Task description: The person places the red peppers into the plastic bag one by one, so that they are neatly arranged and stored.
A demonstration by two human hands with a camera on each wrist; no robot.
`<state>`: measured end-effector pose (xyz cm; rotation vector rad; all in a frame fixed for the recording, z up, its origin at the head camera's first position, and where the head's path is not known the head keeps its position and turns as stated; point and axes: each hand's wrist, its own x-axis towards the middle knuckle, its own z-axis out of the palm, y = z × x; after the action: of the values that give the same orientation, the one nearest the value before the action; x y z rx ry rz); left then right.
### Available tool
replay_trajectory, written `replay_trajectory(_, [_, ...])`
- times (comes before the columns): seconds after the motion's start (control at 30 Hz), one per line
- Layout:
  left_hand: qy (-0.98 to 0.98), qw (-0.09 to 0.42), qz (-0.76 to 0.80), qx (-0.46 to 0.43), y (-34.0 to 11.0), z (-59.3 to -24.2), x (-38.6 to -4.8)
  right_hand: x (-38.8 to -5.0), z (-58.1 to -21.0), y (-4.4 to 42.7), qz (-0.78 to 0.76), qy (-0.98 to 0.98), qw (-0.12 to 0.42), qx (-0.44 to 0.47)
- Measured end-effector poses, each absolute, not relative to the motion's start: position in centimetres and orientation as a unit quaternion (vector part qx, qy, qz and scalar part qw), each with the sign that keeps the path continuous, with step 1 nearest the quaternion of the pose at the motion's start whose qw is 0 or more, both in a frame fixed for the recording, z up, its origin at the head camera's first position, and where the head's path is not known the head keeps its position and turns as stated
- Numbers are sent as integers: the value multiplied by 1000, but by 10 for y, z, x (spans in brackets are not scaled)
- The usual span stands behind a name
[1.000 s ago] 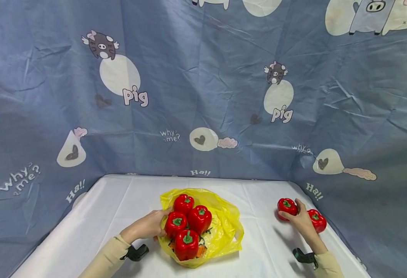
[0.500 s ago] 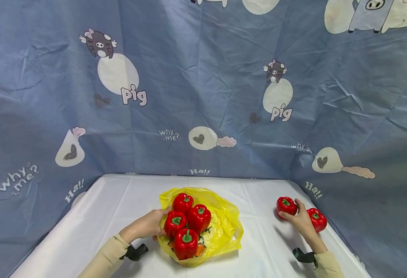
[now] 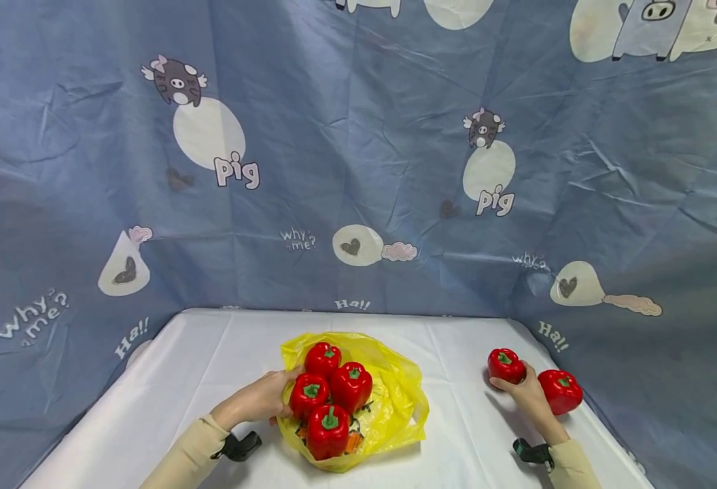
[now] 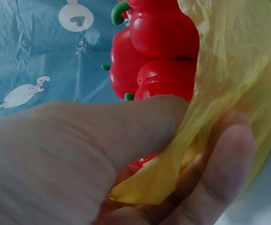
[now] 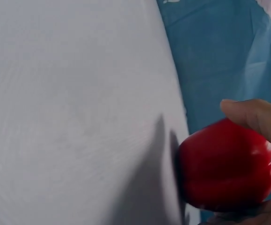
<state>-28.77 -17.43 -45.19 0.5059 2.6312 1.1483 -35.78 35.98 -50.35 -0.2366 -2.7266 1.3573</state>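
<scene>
In the head view, my left hand [image 3: 260, 397] pinches the left edge of a yellow plastic bag [image 3: 397, 394]. The left wrist view shows the thin film of the bag [image 4: 240, 51] between thumb and fingers. Several red bell peppers [image 3: 351, 386] with green stems sit upright in the bag's mouth. Far to the right, my right hand [image 3: 522, 390] grips another red bell pepper [image 3: 505, 365], thumb on one side and fingers on the other. Just right of that wrist, one more red bell pepper [image 3: 560, 392] lies tilted.
A white cloth [image 3: 456, 414] covers the table. Blue printed fabric [image 3: 358, 170] rises behind it and along both sides. The table's right edge [image 3: 603, 421] runs close by the tilted pepper.
The bell pepper beside my right wrist has shifted slightly right and tipped over. My right hand has turned a little around its pepper, while the left hand and bag stay put.
</scene>
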Motion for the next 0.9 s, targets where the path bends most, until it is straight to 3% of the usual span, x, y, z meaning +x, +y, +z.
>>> replay_trajectory(0.23, [899, 111, 388, 171, -174, -452, -286, -361, -508, 361, 447, -888, 23, -104])
replay_trajectory(0.9, [897, 110, 390, 177, -175, -453, -287, -364, -512, 359, 458, -880, 45, -122])
